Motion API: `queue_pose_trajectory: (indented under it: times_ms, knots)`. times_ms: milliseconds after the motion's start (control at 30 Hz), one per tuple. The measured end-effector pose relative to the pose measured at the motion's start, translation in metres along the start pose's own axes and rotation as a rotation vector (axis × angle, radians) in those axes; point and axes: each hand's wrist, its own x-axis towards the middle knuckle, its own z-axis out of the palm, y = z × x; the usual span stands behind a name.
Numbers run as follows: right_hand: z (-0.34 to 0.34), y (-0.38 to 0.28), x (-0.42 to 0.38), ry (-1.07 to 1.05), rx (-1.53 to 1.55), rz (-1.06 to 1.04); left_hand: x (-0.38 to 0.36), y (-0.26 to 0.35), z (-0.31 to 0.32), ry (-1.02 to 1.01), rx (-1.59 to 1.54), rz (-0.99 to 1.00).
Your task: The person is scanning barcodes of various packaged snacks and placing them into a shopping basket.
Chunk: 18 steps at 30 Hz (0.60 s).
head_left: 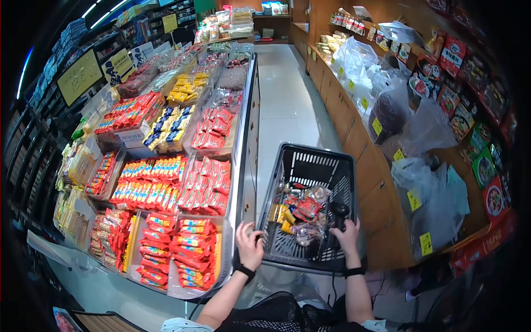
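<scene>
A black slotted plastic shopping basket [284, 238] lies in front of me, with small wrapped snacks inside. Among them are yellow packets [286, 218], red packets [310, 209] and a clear purplish bag [306, 233]. My left hand [250, 246] is at the basket's near left rim, fingers bent and apart, right beside the snack counter. My right hand [347, 239] hovers over the basket's right side with thumb and fingers spread, close below a rounded black part [338, 209]. Both wrists wear black bands.
To the left, a snack counter [243, 160] carries bins of red sausage-like packets [193, 249] and other wrapped sweets. A wooden shelf [354, 160] on the right holds plastic bags with yellow tags. A tiled aisle [285, 94] runs ahead between them.
</scene>
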Motion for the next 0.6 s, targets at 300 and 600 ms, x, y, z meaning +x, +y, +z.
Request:
queue_pose_trajectory:
  times_ms: [300, 600]
  knots:
    - [-0.012, 0.026, 0.026, -0.135, 0.102, -0.063, 0.016, 0.030, 0.025, 0.033, 0.164, -0.137]
    - [-0.003, 0.029, 0.035, -0.113, 0.142, -0.057, 0.030, 0.031, 0.024, -0.011, 0.177, -0.203]
